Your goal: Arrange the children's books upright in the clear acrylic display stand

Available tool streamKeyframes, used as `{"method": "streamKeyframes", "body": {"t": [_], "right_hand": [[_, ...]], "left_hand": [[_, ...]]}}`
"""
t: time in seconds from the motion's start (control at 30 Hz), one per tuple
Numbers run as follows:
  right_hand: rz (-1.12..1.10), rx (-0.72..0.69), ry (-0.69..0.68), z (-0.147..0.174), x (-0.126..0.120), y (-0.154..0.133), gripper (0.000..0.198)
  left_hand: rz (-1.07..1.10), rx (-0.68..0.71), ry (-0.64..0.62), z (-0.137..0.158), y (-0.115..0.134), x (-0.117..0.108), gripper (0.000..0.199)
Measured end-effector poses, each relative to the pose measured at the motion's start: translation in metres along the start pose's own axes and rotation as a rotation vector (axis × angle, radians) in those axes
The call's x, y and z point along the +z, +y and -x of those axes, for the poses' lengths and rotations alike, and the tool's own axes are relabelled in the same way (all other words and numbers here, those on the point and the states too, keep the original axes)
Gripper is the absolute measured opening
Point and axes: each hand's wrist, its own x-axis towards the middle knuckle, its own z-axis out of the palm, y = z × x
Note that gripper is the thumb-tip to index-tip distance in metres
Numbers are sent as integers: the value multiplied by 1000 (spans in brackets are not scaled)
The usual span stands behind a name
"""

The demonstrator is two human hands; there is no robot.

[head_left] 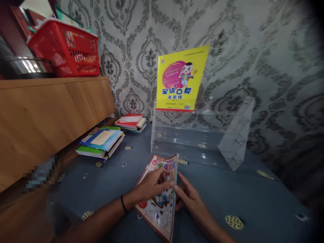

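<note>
A clear plastic rack [236,138] stands on a dark table [265,199] patterned with yellow spots, and in front of it, on the near side and toward its left end, is a picture book [162,206] with a brown-edged cover, tilted and slightly bowed. The person's left hand [155,184], with a black band [123,204] on the wrist, lies over the front cover, thumb reaching to the right edge; whether it grips the book or only presses on it, I cannot tell. The right hand [190,196] is closed on that same edge, thumb tip at the rim and the other fingers partly hidden behind the book. A yellow workbook [181,81] stands upright in the left part of the rack's back row, rising well above it. To the left of the rack are two stacks: a book pile with a red top [130,120], the nearer to it, and a book pile with a blue top [101,140], farther out. Beyond them, farther left of the rack, a wooden cabinet [55,108] bears a red basket [68,50] and a metal bowl [29,65]. Behind the rack is a patterned wall [131,33].
</note>
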Motion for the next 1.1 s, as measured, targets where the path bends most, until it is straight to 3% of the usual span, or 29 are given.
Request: {"method": "streamKeyframes", "body": {"t": [0.17, 0.43, 0.87, 1.1], "right_hand": [[-16, -60, -24, -2, -1, 5, 91], [8, -46, -18, -5, -1, 6, 94], [-2, 6, -22, 1, 1, -1, 94], [-48, 17, -39, 2, 2, -3, 102]], "left_hand": [[-70, -57, -3, -1, 7, 6, 61], [-105, -139, -26, -4, 14, 9, 64], [227, -115, -96, -6, 3, 3, 53], [400, -120, -152, -10, -9, -1, 59]]}}
